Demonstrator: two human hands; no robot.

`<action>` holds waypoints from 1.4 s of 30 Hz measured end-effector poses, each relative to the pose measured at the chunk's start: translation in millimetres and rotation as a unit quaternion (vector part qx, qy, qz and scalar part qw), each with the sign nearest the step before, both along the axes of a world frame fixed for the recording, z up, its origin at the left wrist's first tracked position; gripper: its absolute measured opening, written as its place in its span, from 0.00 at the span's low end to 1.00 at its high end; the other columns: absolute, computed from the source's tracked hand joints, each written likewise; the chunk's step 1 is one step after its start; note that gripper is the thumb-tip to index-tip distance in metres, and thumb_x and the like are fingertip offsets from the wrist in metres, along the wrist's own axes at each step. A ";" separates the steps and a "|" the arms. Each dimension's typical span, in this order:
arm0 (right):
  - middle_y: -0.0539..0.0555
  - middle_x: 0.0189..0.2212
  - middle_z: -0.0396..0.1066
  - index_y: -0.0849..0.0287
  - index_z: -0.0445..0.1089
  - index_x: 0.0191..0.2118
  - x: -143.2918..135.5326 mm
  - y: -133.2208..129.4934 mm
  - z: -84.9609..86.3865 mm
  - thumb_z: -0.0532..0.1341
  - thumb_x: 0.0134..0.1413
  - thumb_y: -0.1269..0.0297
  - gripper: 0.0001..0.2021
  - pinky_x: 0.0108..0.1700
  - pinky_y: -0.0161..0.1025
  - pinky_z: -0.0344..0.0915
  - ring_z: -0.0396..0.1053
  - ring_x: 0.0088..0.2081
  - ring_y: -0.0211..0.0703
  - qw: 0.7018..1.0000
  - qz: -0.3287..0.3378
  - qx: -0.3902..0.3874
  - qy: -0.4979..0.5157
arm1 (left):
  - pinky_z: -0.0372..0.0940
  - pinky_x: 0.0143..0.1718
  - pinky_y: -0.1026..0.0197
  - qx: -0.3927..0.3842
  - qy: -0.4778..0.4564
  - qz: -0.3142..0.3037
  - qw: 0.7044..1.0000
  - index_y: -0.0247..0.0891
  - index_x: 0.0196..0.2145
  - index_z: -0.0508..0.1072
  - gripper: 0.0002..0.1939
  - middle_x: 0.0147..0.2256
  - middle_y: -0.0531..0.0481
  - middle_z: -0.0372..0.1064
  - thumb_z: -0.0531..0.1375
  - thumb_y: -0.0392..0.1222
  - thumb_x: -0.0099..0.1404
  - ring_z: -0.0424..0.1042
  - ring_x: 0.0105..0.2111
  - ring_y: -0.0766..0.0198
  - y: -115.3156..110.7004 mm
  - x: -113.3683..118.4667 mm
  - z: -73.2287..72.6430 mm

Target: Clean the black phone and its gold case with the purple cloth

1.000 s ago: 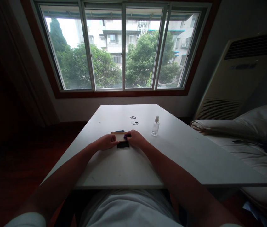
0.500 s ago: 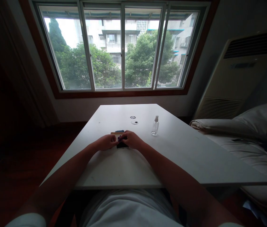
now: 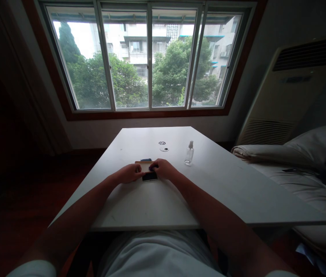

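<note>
On the white table [image 3: 140,207], my left hand [image 3: 128,173] is closed at the left edge of a pale flat piece with a tan rim [image 3: 144,166]. My right hand [image 3: 163,168] pinches a small dark purple thing, perhaps a cloth [image 3: 151,168], against the right part of that piece. Below its near edge shows a black, glossy, phone-like slab [image 3: 149,177]. Behind the tan rim a strip of a blue object [image 3: 146,159] is visible. My fingers partly cover these things.
A clear spray bottle [image 3: 189,154] stands upright to the right of my hands. Two round dark-rimmed marks or discs [image 3: 164,149] lie farther back. A window [image 3: 148,61] faces the table, and a pale padded seat [image 3: 284,173] is at the right.
My right hand has shifted slightly right with the dark purple thing, uncovering more of the pale piece. My left hand stays at the left edge.
</note>
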State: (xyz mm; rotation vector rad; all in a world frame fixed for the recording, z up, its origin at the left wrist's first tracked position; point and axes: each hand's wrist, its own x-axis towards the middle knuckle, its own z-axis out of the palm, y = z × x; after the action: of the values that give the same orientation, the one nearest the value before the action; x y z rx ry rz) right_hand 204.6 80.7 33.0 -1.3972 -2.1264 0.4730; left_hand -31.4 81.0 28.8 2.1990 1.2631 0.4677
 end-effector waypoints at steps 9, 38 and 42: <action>0.51 0.45 0.77 0.52 0.81 0.44 -10.8 -7.4 -5.0 0.60 0.57 0.75 0.16 0.48 0.34 0.67 0.73 0.44 0.41 0.992 0.117 0.042 0.029 | 0.54 0.25 0.61 0.034 0.021 -0.004 0.999 0.40 0.33 0.70 0.20 0.24 0.53 0.71 0.60 0.61 0.63 0.66 0.24 0.62 3.4 0.5 -3.2; 0.56 0.33 0.80 0.55 0.84 0.39 34.6 9.7 18.1 0.65 0.50 0.77 0.13 0.39 0.35 0.66 0.74 0.34 0.43 0.987 -0.107 -0.082 -0.092 | 0.55 0.24 0.61 0.014 0.037 0.001 0.999 0.41 0.34 0.69 0.21 0.25 0.52 0.73 0.60 0.64 0.63 0.67 0.24 0.62 -0.5 3.4 2.1; 0.58 0.43 0.79 0.57 0.82 0.46 45.4 15.1 20.5 0.61 0.57 0.73 0.15 0.44 0.37 0.67 0.75 0.43 0.47 0.980 -0.192 -0.015 -0.058 | 0.55 0.24 0.61 0.013 0.040 0.001 0.999 0.41 0.34 0.69 0.21 0.25 0.52 0.73 0.59 0.64 0.63 0.67 0.24 0.61 0.2 2.4 0.1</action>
State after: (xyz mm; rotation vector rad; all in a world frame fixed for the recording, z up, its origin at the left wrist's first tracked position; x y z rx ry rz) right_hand 250.0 95.8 53.5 -1.8396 -1.8746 0.2769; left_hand -29.1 81.3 28.9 2.2575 1.3085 0.4029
